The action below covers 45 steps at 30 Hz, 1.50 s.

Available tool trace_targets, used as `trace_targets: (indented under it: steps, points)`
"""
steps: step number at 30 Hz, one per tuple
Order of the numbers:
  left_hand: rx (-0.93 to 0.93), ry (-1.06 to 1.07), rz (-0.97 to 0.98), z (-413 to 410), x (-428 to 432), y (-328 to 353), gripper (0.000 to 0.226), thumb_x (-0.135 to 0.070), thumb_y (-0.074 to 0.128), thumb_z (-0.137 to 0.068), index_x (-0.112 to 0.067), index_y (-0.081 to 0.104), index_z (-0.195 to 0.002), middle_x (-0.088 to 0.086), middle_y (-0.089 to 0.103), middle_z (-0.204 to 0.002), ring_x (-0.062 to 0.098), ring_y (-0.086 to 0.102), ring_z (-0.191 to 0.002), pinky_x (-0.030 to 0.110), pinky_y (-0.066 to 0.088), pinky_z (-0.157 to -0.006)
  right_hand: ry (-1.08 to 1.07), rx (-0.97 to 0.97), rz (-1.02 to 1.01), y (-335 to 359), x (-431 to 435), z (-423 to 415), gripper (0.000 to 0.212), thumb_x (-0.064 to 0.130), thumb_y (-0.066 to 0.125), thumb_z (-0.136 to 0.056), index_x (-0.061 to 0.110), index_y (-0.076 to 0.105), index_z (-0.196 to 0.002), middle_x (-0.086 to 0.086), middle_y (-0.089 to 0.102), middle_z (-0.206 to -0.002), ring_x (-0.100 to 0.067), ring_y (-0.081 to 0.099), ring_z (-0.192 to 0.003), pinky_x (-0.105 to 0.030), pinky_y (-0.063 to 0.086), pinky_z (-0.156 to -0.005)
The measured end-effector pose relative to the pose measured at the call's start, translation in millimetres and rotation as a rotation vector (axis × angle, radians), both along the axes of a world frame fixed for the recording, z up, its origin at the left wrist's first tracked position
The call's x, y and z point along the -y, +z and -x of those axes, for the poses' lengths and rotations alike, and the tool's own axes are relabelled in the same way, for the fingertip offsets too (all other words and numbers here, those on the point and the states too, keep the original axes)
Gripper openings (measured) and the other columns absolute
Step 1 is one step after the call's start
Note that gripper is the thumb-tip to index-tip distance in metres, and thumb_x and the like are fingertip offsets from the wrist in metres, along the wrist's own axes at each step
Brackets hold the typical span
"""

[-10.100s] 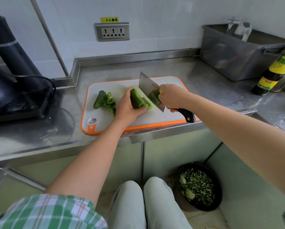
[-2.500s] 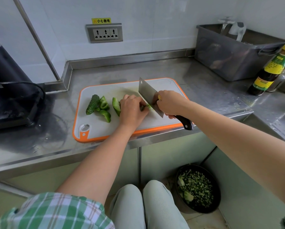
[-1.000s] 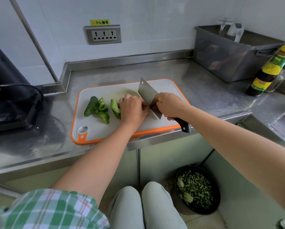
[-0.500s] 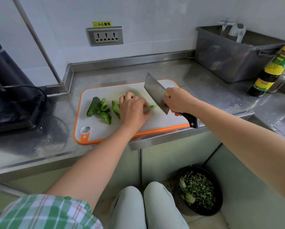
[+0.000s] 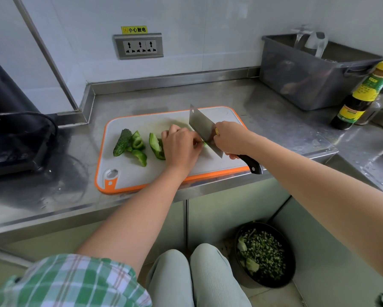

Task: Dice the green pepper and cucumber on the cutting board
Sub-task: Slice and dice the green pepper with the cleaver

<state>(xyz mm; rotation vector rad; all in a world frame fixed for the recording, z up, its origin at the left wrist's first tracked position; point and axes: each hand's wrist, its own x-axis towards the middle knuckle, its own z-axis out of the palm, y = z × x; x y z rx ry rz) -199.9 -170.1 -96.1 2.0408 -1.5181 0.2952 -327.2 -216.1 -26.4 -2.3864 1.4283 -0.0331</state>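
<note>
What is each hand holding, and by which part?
Right hand grips the cleaver where handle meets blade. Left hand holds a pepper piece, mostly hidden underneath.

Cleaver (image 5: 201,127) against a pepper strip (image 5: 205,143) on the cutting board (image 5: 130,173).
The right hand (image 5: 229,140) gripped the cleaver at its black handle, blade edge down at the board. The left hand (image 5: 180,147), fingers curled, held the pepper strip just beside the blade. Further pepper pieces (image 5: 156,147) and a cucumber (image 5: 121,141) lay to its left. The board rested on the steel bench (image 5: 263,111).
</note>
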Motion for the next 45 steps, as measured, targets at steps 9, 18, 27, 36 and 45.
trace_targets:
  steps: [9,18,27,36,45]
  points:
    - [-0.048,-0.001,0.025,-3,0,-6,0.008,-0.032,0.07,-0.079,-0.03,0.076,-0.083,-0.005,0.07,-0.077,0.024,0.05,-0.092,0.031,0.021,-0.074,-0.08,0.124,0.073,-9,2,0,0.008,0.008,0.034,-0.095,0.007,0.041,-0.093,-0.015,0.058,-0.077,-0.024,0.054,-0.042,-0.026,0.04,-0.041]
    - [-0.039,0.004,0.019,-4,2,-6,0.009,-0.036,0.069,-0.08,-0.03,0.076,-0.082,-0.005,0.07,-0.077,0.025,0.05,-0.09,0.033,0.025,-0.075,-0.024,0.068,-0.022,-2,-6,1,0.01,0.007,0.034,-0.093,0.01,0.044,-0.092,-0.009,0.053,-0.071,-0.02,0.053,-0.04,-0.022,0.038,-0.039]
    - [-0.073,-0.019,0.038,-4,-1,-4,0.008,-0.035,0.073,-0.077,-0.029,0.075,-0.081,-0.007,0.069,-0.076,0.024,0.05,-0.091,0.031,0.021,-0.072,-0.085,0.114,0.006,-11,-1,-7,0.01,0.011,0.034,-0.095,0.009,0.044,-0.096,-0.011,0.055,-0.073,-0.026,0.058,-0.048,-0.029,0.045,-0.046]
    - [-0.117,0.006,0.03,-3,-3,-4,0.008,-0.025,0.068,-0.075,-0.024,0.073,-0.069,-0.004,0.067,-0.068,0.027,0.049,-0.089,0.032,0.021,-0.071,-0.033,0.063,-0.027,1,-9,-3,0.01,0.005,0.036,-0.092,0.009,0.043,-0.085,-0.01,0.054,-0.068,-0.021,0.053,-0.04,-0.024,0.042,-0.042]
    - [-0.065,-0.006,-0.009,-6,0,-5,0.011,-0.035,0.067,-0.081,-0.027,0.075,-0.081,-0.005,0.07,-0.079,0.024,0.047,-0.095,0.031,0.017,-0.072,-0.103,0.121,-0.034,-14,-3,-11,0.01,0.006,0.035,-0.093,0.007,0.046,-0.095,-0.011,0.054,-0.071,-0.026,0.055,-0.045,-0.027,0.044,-0.045]
